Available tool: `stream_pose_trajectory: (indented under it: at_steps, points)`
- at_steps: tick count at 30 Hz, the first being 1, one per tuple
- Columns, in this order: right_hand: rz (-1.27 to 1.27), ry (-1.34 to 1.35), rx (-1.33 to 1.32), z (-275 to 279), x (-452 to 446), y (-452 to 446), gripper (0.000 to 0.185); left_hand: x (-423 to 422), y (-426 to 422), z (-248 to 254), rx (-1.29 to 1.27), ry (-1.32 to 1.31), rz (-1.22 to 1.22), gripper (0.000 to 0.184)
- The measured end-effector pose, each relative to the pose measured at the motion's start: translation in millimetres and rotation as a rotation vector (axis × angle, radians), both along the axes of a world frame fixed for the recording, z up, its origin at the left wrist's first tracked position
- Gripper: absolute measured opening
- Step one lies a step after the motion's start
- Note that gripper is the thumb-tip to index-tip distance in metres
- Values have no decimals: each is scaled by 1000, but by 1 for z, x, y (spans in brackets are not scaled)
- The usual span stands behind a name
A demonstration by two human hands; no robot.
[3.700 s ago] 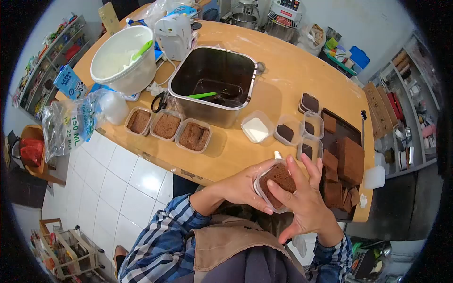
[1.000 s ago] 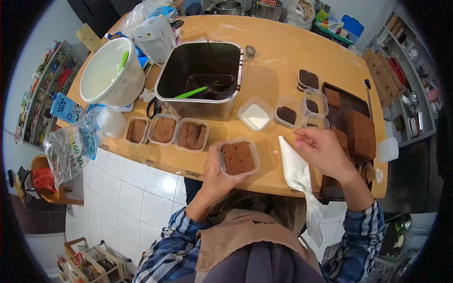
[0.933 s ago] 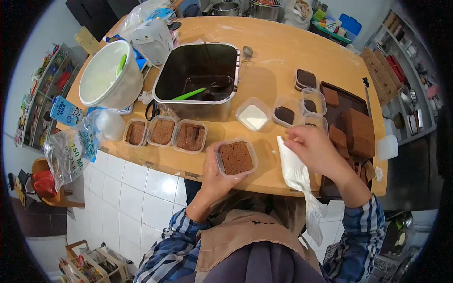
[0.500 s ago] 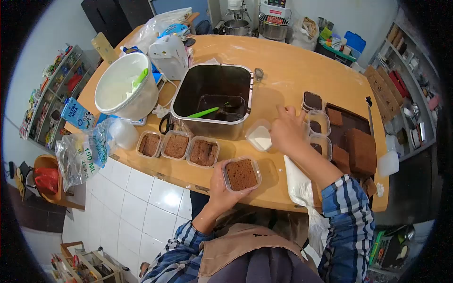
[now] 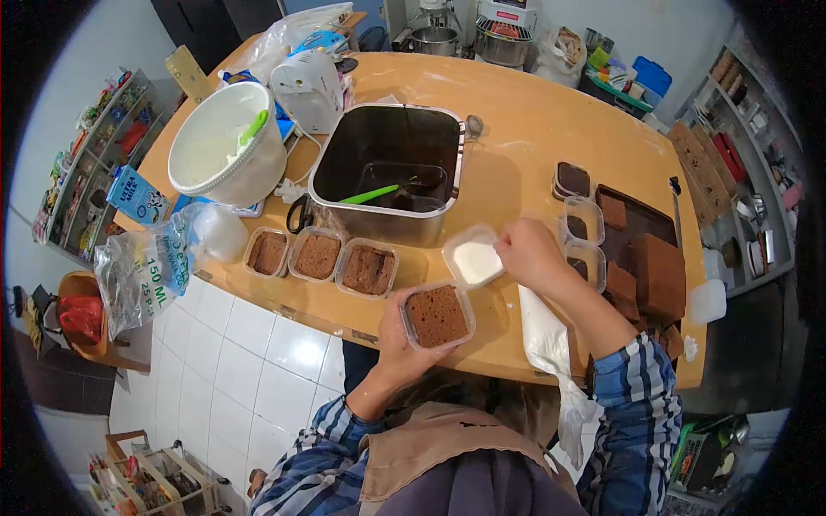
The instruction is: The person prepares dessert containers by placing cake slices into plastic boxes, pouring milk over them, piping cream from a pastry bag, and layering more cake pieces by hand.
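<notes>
My left hand [image 5: 406, 344] is wrapped round a clear plastic tub with a brown sponge cake layer [image 5: 437, 316] in it, held at the table's front edge. The fingers of my right hand [image 5: 535, 256] are closed at the right rim of a small clear container with white contents [image 5: 475, 261]. Below my right forearm lies a piping bag [image 5: 544, 331] with white filling. To the left stand three tubs of cake, one of them a cake tub [image 5: 367, 268] close to my left hand.
Behind the tubs is a deep dark-coated metal container [image 5: 387, 215] with a green-handled spatula [image 5: 370, 194]. A white bowl [image 5: 225, 146] and a mixer [image 5: 307, 90] stand at left. On the right, clear cups [image 5: 585, 222] sit beside a tray with cake blocks [image 5: 658, 279].
My right hand has moved down and closed at the rim of the white-filled container, which has shifted slightly toward me. My left hand still holds the cake tub in nearly the same place.
</notes>
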State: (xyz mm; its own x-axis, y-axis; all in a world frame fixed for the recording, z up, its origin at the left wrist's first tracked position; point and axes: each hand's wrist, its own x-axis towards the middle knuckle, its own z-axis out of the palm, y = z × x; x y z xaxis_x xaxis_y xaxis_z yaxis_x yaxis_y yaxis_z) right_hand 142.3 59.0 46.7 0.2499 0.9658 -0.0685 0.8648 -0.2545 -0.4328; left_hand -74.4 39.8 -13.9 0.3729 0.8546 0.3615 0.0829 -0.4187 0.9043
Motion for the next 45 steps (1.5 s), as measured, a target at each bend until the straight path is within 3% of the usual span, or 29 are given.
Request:
stream_pose_trajectory:
  at_steps: [1,10,16,25,37,45]
  points:
    - [-18,39,-6,2,1,-2,16,0,-1,-2,-2,-79,2,71]
    - [-137,347,293,51,8,-39,16,3,-3,3,-65,20,-22,74]
    - [-192,566,410,86,-9,-77,9,19,-15,22,-150,65,-183,81]
    - [-60,354,563,95,-16,-110,5,46,-20,41,-215,-212,-383,72]
    - [-3,343,632,92,-24,-123,9,48,-21,64,-290,-108,-495,86]
    - [23,299,648,89,-24,-124,7,45,-22,60,-266,-59,-503,86]
